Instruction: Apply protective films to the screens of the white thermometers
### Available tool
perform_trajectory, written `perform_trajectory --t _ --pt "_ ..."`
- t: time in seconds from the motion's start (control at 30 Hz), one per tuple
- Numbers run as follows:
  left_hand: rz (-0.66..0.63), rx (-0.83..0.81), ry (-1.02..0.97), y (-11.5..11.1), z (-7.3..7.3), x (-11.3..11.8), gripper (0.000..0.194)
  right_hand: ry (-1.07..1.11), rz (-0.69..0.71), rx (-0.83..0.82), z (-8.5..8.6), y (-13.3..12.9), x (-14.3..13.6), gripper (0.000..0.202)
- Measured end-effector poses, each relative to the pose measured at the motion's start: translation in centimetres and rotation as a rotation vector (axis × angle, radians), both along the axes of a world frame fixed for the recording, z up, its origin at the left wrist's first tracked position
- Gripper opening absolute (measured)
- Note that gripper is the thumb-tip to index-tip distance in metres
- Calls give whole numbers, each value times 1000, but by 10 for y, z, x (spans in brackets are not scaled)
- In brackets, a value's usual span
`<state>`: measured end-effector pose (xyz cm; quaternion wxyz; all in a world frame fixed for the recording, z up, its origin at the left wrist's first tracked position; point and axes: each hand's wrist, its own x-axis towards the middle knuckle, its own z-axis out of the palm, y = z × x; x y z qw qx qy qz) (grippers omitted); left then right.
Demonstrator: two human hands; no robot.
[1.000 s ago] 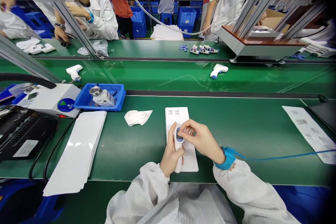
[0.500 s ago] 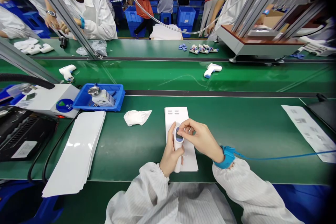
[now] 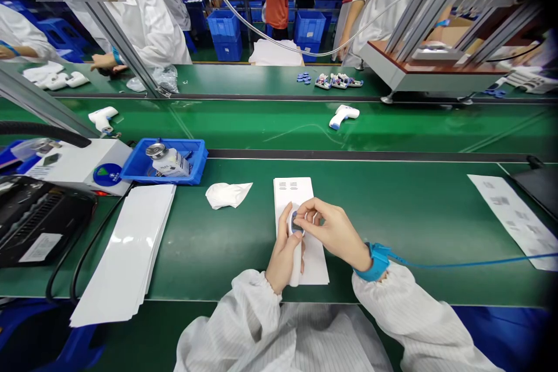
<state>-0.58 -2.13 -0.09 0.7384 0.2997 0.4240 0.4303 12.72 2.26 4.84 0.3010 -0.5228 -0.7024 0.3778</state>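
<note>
My left hand (image 3: 283,253) is wrapped round the handle of a white infrared thermometer (image 3: 295,267), its thumb just below the blue-framed display. The fingers of my right hand (image 3: 329,226) are pinched together over that display; whatever is between the fingertips is hidden. A blue wrist strap (image 3: 375,261) with a cord circles my right wrist. Beneath both hands lies a stack of white label sheets (image 3: 317,264), printed with small marks near the top. To the left rests a crumpled white tissue (image 3: 228,195).
A blue tray (image 3: 199,165) with a metal-topped bottle (image 3: 171,164) stands at the left, near a white box (image 3: 82,165) and white sheets (image 3: 122,256). Two more thermometers lie on the green belt (image 3: 244,125), one at right (image 3: 344,115). A printed sheet (image 3: 514,215) lies at far right.
My left thumb has shifted up toward the display. The thermometers on the belt have moved slightly left. Across the belt, a co-worker's hands have moved down to the bench.
</note>
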Motion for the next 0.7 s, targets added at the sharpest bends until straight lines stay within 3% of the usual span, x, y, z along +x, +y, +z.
perform_trajectory --t 0.2,0.47,0.7 --pt "11 15 4 0 4 1 69 7 66 72 -1 1 2 16" --pt "-22 31 14 -2 -3 -1 67 131 -55 140 -16 13 -3 5" --pt "-2 11 8 -1 -1 -1 67 232 -105 17 -16 15 -2 8"
